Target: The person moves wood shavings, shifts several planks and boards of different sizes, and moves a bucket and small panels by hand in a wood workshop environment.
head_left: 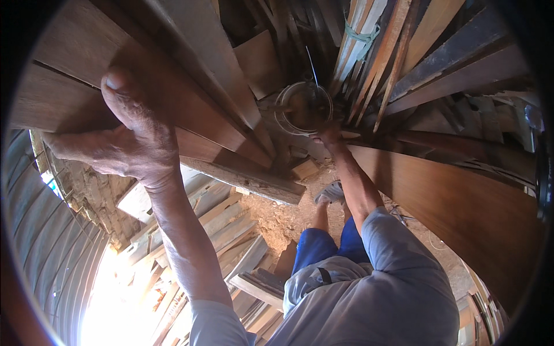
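Right grip (329, 134) adjoins a round, pale-rimmed bucket (281, 122).

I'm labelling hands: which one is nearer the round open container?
Right. The right hand is at the near rim of the round open container; the left hand is well away to its left, before wide brown boards.

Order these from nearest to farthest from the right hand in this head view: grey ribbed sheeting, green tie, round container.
From the right hand:
1. Round container: immediately up and left.
2. Green tie: higher up, slightly right.
3. Grey ribbed sheeting: far left edge.
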`<act>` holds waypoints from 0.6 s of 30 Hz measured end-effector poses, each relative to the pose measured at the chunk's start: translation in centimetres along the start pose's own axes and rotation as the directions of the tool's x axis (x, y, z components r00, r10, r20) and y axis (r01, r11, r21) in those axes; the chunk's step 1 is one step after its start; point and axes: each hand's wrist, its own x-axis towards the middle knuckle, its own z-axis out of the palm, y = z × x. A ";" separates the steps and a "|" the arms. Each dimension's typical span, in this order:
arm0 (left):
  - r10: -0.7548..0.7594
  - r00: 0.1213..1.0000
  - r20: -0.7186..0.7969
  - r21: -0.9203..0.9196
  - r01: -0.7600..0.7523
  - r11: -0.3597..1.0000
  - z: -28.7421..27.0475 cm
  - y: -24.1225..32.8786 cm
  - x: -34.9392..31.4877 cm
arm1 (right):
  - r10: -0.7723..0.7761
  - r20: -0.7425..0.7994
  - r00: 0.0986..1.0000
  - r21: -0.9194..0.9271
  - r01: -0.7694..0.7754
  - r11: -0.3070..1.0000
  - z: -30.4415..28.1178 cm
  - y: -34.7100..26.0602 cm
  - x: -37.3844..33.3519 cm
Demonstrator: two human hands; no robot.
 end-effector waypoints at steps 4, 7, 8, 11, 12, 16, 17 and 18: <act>0.127 0.992 0.018 0.126 -0.128 0.984 0.0 -1.3 0.5 | 0.023 0.002 1.000 0.017 -0.023 1.000 -1.1 -0.5 0.8; 0.150 0.989 -0.009 -0.035 -0.151 0.988 0.1 -0.6 0.4 | 0.006 -0.004 1.000 0.025 -0.006 1.000 -0.7 -1.2 1.5; 0.139 0.990 -0.018 -0.078 -0.140 0.987 0.3 -0.4 0.3 | -0.004 -0.008 1.000 0.034 0.004 0.999 -0.7 -1.3 1.7; 0.142 0.990 -0.006 -0.041 -0.142 0.989 0.2 -0.8 0.3 | -0.039 -0.040 0.998 0.069 0.042 0.997 -0.2 -1.5 2.3; 0.148 0.989 0.004 0.000 -0.148 0.989 0.0 -1.2 0.4 | -0.048 -0.057 0.997 0.076 0.053 0.996 0.1 -1.6 2.7; 0.046 0.999 0.010 0.034 -0.046 0.998 0.2 -0.3 0.2 | -0.048 -0.121 0.992 0.094 0.059 0.994 1.1 -1.6 5.3; 0.044 0.999 0.010 0.002 -0.044 0.999 0.2 -0.2 0.2 | -0.030 -0.125 0.992 0.107 0.043 0.993 1.4 -1.0 5.2; 0.042 0.999 0.011 -0.030 -0.041 0.999 0.2 -0.3 0.3 | -0.016 -0.116 0.993 0.104 0.028 0.994 1.4 -0.6 5.0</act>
